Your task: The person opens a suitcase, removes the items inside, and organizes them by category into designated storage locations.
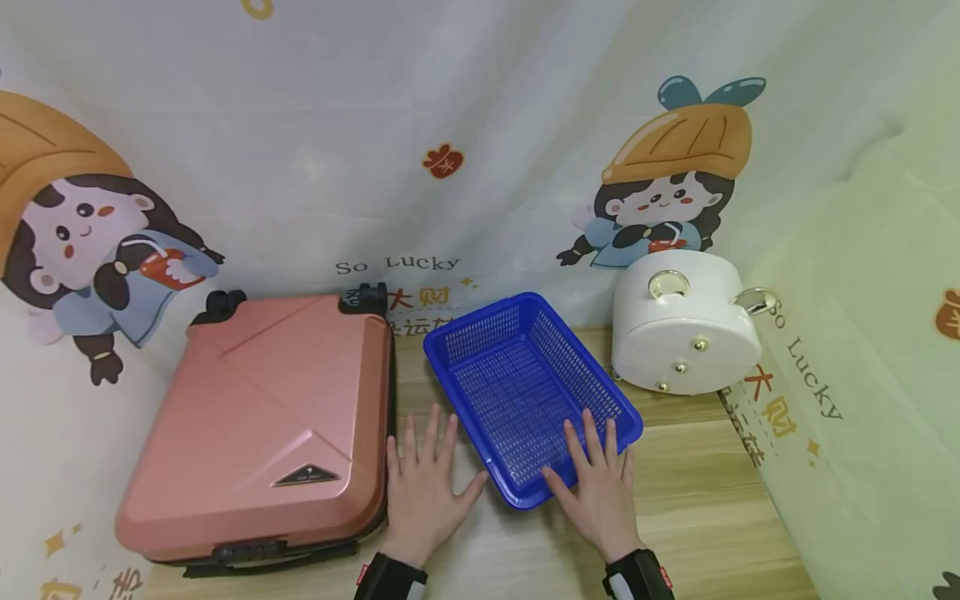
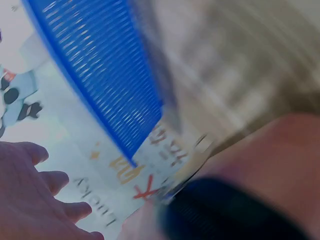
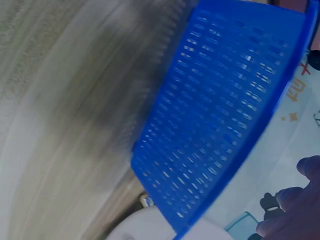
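A blue plastic basket (image 1: 517,392) with slotted walls stands at an angle on the wooden tabletop, with nothing inside. My left hand (image 1: 423,500) is spread, fingers straight, between the basket and a pink hard-shell suitcase (image 1: 277,417) lying flat on the left. The thumb tip comes close to the basket's near left rim. Fingers also spread, my right hand (image 1: 597,496) overlaps the basket's near right rim in the head view. Neither hand grips anything. Each wrist view shows fingertips beside the basket's slotted wall (image 2: 100,75), (image 3: 215,100).
To the right rear stands a white rounded container (image 1: 686,333) with gold ring handles and small gold knobs. A printed cloth (image 1: 510,100) with cartoon figures hangs behind the wooden table (image 1: 697,508) and along its right side. The suitcase's black wheels (image 1: 363,298) face the cloth.
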`<state>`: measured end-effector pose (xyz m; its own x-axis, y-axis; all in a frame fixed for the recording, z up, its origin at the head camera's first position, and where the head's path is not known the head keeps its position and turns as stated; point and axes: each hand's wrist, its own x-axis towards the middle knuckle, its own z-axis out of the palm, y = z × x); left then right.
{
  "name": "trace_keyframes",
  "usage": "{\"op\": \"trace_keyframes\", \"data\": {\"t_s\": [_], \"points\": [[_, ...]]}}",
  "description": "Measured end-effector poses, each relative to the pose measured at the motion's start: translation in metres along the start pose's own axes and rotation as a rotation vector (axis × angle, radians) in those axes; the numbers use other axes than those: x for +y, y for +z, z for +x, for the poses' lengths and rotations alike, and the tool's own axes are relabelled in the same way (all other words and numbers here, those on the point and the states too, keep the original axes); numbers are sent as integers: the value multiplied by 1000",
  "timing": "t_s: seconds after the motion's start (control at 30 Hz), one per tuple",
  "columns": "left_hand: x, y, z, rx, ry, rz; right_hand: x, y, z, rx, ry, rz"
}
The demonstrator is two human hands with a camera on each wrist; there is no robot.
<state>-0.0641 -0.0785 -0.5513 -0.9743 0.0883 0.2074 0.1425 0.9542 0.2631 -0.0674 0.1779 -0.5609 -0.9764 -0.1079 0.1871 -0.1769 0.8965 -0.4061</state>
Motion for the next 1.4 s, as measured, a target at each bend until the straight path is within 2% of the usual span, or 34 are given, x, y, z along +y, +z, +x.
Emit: {"op": "trace_keyframes", "data": {"t_s": [0.2,0.3,0.37,0.43,0.5,0.57,0.63,0.7,0.83,0.93,1.07,1.2,1.4], "points": [[-1,-34,5,46,-15,-36,-9,-8,3,52,-45,-11],[-9,-51,5,78,-31,-72,-18,-9,1,34,-57,-2],[-20,-61,3,79,-56,-87,-27,-6,-3,7,-70,18],[-35,-73,1,42,-99,-102,-36,-1,-9,-30,-91,47],[-53,-83,-3,-24,-147,-110,-47,6,-17,-62,-126,75],[-72,-93,-8,-103,-165,-121,-57,14,-24,-77,-181,87],[-90,-100,-13,-164,-136,-120,-66,22,-31,-76,-249,101],[-105,-104,-18,-196,-66,-100,-74,31,-35,-56,-332,106],[-128,-105,-23,-194,67,-22,-86,48,-39,11,-488,133],[-135,-103,-25,-167,111,39,-92,60,-40,8,-536,199],[-138,-93,-28,-56,157,96,-101,72,-33,-109,-505,313],[-140,-82,-28,67,188,119,-112,82,-14,-206,-455,377],[-125,-69,-27,166,180,122,-123,101,10,-211,-408,461]]}}
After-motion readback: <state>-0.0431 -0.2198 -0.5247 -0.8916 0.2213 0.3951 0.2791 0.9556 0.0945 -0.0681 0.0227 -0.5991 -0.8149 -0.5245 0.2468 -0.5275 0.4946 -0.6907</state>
